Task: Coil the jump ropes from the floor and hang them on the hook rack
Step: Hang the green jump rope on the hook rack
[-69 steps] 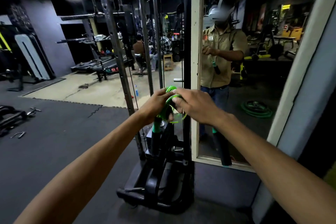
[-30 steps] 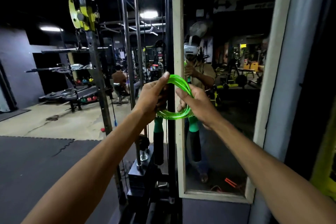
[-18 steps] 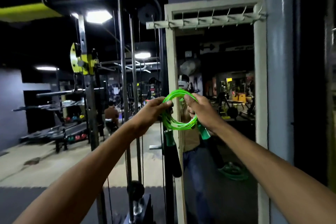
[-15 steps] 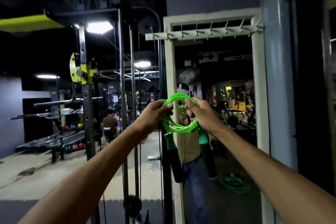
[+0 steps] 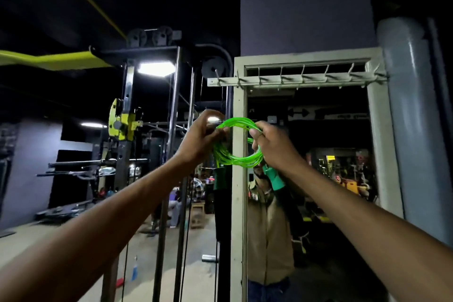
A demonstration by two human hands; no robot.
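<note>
Both hands are on the green jump rope (image 5: 241, 161), which is wound into a small coil and held up in the air right in front of the left post of the mirror frame (image 5: 238, 216). Left hand (image 5: 197, 141) pinches the left side of the loop with curled fingers. Right hand (image 5: 275, 148) grips the right side, thumb hooked over the top strands. So the coil is basically stretched between the two hands, not resting on anything.

Two handles dangle off it. The dark green handle (image 5: 219, 176) hangs below the left hand, kinda hard to make out in the gloom. The teal handle (image 5: 275, 180) pokes out under the right wrist.

Hook rack (image 5: 294, 80) runs across the top of the mirror frame, above the coil and well apart from it, with a row of little hooks sticking out. Off to the left there's a cable machine (image 5: 171, 154).
</note>
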